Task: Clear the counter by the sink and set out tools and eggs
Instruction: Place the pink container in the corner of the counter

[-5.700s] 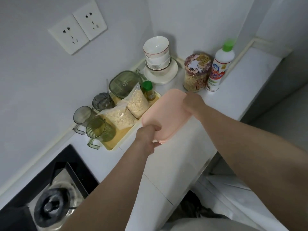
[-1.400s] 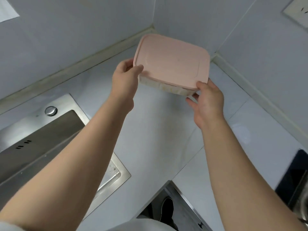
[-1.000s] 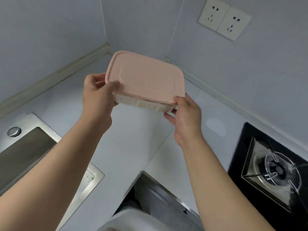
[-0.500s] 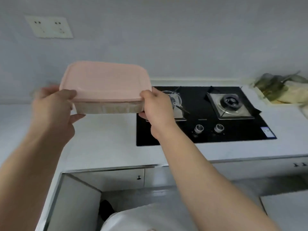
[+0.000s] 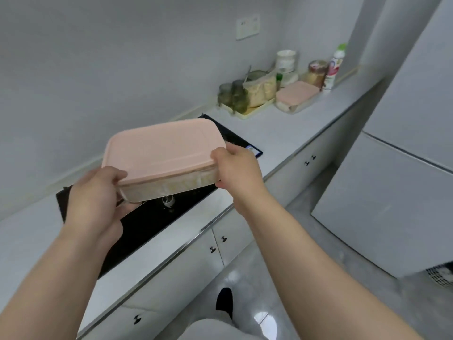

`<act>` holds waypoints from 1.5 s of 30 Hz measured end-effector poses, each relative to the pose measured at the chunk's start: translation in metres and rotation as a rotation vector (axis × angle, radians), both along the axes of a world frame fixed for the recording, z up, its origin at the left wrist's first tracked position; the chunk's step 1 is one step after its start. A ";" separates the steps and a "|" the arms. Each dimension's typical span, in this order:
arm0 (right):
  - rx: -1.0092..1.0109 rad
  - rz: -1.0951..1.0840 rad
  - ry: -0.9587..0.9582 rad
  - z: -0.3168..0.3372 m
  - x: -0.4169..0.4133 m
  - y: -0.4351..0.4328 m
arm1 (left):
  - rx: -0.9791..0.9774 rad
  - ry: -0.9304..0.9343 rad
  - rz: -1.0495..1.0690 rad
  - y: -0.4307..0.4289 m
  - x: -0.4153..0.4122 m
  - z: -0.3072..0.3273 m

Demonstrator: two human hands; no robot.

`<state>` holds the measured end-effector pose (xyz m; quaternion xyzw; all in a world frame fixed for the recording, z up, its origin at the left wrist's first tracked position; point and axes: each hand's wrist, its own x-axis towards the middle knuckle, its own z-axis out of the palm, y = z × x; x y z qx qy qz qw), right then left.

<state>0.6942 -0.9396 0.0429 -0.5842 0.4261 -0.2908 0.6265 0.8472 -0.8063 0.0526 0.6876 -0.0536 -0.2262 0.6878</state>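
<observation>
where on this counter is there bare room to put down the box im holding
Bare counter between the hob and the tray, out to the front edge. Crowded beyond: second pink-lidded box, bowls, jar, bottle.

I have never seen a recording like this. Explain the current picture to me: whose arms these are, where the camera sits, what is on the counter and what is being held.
There is no machine here. The arms belong to a person, and the single camera sits on their head, looking forward and down, which is why you see both forearms from above. The left hand and the right hand grip opposite ends of a pink-lidded container, held above a black hob set in the white counter. At the counter's far end stand a second pink-lidded box, a yellow tray of jars and bags, stacked bowls and a white bottle with a green cap.
</observation>
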 end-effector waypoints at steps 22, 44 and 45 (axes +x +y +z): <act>0.006 -0.491 0.087 -0.033 -0.109 -0.387 | 0.107 0.088 -0.469 -0.451 -0.061 -0.037; 0.034 -0.243 0.286 -0.089 -0.055 -0.803 | 0.240 0.488 -0.365 -0.791 -0.059 -0.108; -0.002 -0.223 0.305 -0.095 -0.051 -0.813 | 0.234 0.484 -0.355 -0.796 -0.057 -0.112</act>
